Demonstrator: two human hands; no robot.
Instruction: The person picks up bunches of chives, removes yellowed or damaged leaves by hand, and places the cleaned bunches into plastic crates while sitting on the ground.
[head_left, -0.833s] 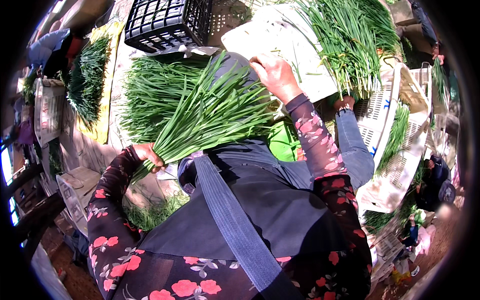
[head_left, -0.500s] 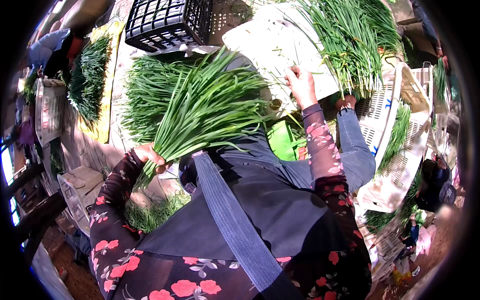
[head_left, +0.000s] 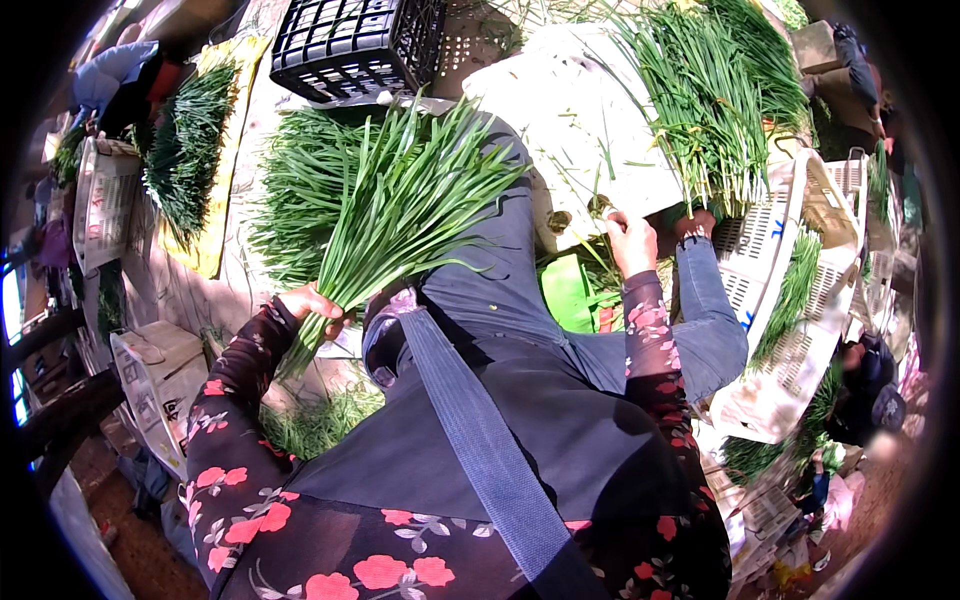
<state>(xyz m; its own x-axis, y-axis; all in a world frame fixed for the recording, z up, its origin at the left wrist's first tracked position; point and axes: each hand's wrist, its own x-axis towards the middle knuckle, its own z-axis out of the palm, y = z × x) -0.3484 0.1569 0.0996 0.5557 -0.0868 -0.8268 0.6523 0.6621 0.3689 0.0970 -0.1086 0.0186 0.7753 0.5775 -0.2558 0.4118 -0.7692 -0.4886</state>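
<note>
Left grip (head_left: 308, 301) – wrapped round green stalks (head_left: 402, 198); right grip (head_left: 634, 245) – curled, contents unclear

The left hand (head_left: 315, 305) holds a bunch of long green leaves (head_left: 405, 190) near its stem ends, and the leaves spread like a fan, partly in front of a green heap (head_left: 285, 205). The right hand (head_left: 633, 247), with its fingers curled, is near the lower edge of a white sheet (head_left: 545, 90). A black crate (head_left: 340, 50) stands at the top, and a large pile of greens (head_left: 695, 100) lies at the right.
</note>
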